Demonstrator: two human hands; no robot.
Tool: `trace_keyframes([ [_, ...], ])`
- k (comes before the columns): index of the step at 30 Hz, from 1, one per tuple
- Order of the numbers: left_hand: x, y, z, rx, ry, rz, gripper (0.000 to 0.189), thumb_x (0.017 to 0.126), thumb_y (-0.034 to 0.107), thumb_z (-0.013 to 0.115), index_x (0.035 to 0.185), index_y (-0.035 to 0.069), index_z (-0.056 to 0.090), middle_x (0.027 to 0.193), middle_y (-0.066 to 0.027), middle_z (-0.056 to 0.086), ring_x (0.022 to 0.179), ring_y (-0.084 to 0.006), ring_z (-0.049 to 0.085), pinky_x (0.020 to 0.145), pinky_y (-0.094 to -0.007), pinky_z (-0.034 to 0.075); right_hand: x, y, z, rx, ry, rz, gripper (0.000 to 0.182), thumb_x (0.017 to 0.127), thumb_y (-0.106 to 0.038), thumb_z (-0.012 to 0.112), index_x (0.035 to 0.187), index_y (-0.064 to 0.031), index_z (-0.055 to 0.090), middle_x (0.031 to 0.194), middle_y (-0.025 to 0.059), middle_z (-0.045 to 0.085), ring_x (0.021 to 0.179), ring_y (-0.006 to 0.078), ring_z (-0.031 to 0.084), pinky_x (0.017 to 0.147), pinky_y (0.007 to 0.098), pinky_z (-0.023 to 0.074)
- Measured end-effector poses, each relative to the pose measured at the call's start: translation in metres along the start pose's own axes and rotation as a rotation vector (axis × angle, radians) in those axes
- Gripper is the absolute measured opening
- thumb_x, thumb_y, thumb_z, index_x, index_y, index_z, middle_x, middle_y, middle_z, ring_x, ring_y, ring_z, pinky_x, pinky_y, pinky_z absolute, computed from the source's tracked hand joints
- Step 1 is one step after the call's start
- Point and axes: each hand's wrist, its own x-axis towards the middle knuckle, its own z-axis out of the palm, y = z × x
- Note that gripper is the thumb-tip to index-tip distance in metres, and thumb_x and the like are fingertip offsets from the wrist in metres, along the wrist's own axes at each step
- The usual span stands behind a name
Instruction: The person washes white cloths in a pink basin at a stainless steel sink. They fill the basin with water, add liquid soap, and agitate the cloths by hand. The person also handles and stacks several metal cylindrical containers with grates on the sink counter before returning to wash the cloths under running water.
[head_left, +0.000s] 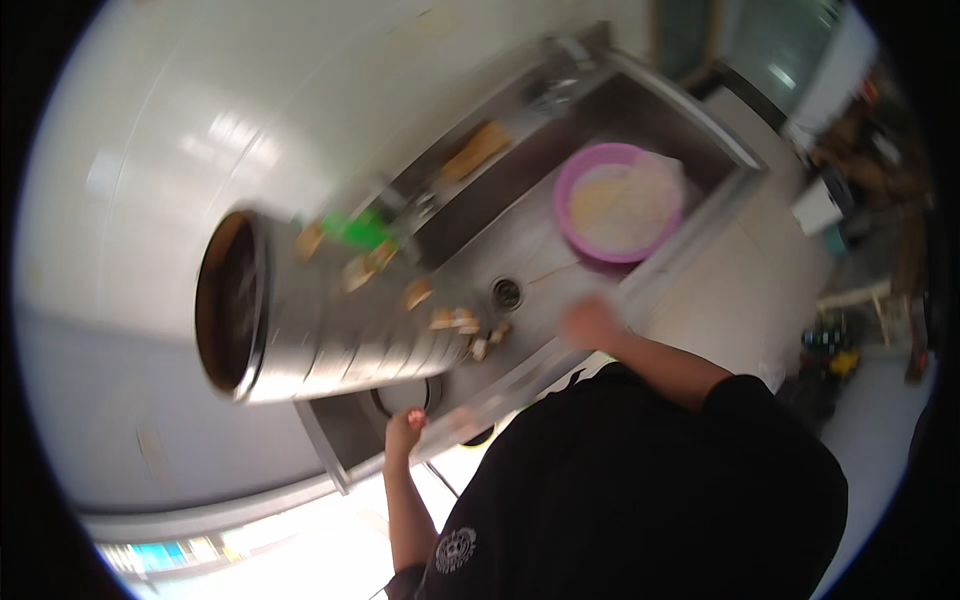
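Beside the lower end of a tall stack of round metal steamer baskets (352, 322), my left hand (406, 427) has its fingers curled near a round metal rim (405, 397); its grip is unclear. The stack stands in a long stainless steel sink (517, 247), with pale brown scraps clinging to its side. My right hand (591, 322) is blurred above the front edge of the sink, right of the drain (507, 293). A pink plastic basin (566, 206) with a pale cloth or similar white and yellowish content sits at the sink's right end.
Behind the sink, a yellowish-brown object (476, 152) lies on the ledge near a faucet (559, 90). Something bright green (360, 229) shows behind the stack. A tiled wall rises behind. Cluttered items, some with yellow parts (844, 363), stand at the far right.
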Motion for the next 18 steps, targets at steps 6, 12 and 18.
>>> trace_keyframes([
  [6, 0.043, -0.112, 0.01, 0.144, 0.071, -0.211, 0.026, 0.081, 0.025, 0.058, 0.094, 0.01, 0.074, 0.09, -0.0181, 0.07, 0.09, -0.0382, 0.067, 0.079, -0.0469, 0.053, 0.0, -0.024, -0.002, -0.07, 0.178, 0.008, 0.025, 0.084, -0.02, 0.055, 0.068, -0.0046, 0.065, 0.071, 0.0143, 0.064, 0.077, 0.0322, 0.06, 0.085, 0.0443, 0.0435],
  [12, 0.099, -0.181, 0.056, 0.099, -0.136, -0.447, 0.034, 0.077, 0.024, 0.066, 0.106, 0.008, 0.072, 0.111, -0.0184, 0.069, 0.106, -0.0355, 0.065, 0.09, -0.0434, 0.052, -0.002, -0.062, 0.011, -0.216, 0.197, -0.024, 0.028, 0.092, -0.02, 0.049, 0.08, -0.0009, 0.065, 0.084, 0.0173, 0.064, 0.089, 0.0344, 0.058, 0.099, 0.0525, 0.0375],
  [18, 0.143, -0.179, 0.083, -0.067, -0.229, -0.492, 0.063, 0.08, 0.032, 0.066, 0.137, 0.007, 0.053, 0.141, -0.0176, 0.051, 0.13, -0.0324, 0.049, 0.107, -0.0443, 0.041, -0.008, -0.07, 0.016, -0.31, 0.157, 0.005, 0.03, 0.095, -0.02, 0.045, 0.083, -0.0008, 0.065, 0.088, 0.0168, 0.063, 0.092, 0.0364, 0.057, 0.105, 0.0553, 0.0351],
])
